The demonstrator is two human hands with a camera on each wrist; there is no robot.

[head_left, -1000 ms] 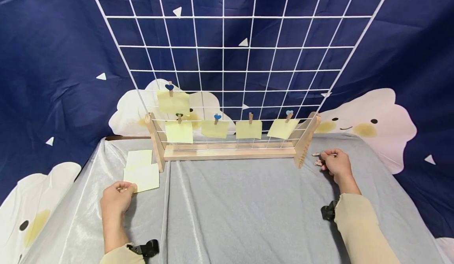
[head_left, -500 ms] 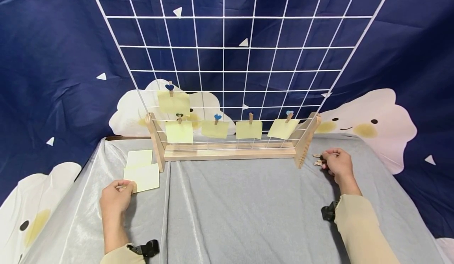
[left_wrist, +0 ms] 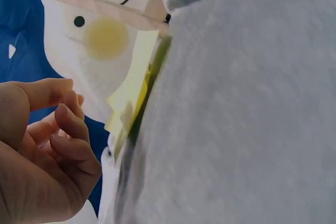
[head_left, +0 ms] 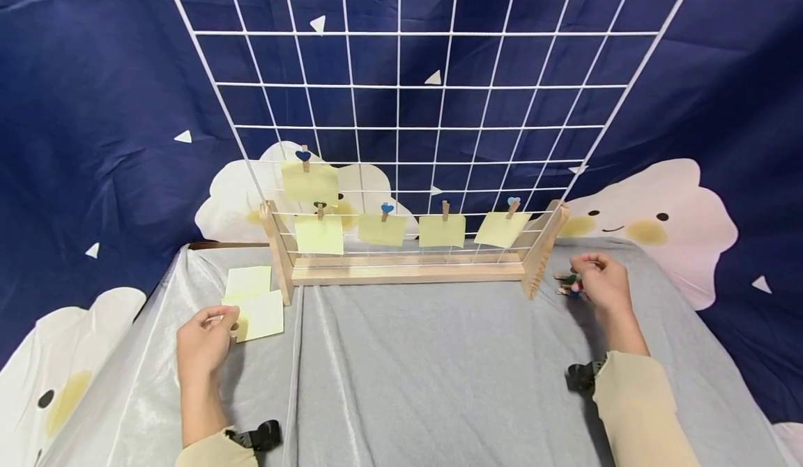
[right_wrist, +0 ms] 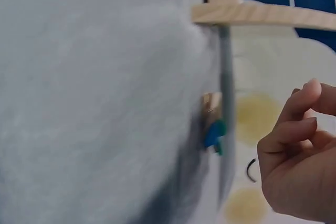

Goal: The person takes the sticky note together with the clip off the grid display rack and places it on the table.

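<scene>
The grey tabletop [head_left: 401, 369] lies under both grips. Past them, in the middle, stands the white wire rack [head_left: 376, 87], with five hung sheets [head_left: 442, 231] on it. The left grip [head_left: 203, 341] and the right grip [head_left: 605, 286] both reach forward and look to hover above the tabletop. Each has its fingers loosely bent, tips close to the thumb, and I see nothing in either.

Just right of the left grip's fingertips lies the near sheet [head_left: 260, 317], with the far sheet [head_left: 251, 281] behind it. A sheet should be very light, thin and easy to bend, so a soft pinch at the corner by the grip looks best.

Just left of the right grip's fingertips lie the pegs [right_wrist: 214, 129], at least two. They should be light, hard and springy; squeeze one by its heart end.
</scene>
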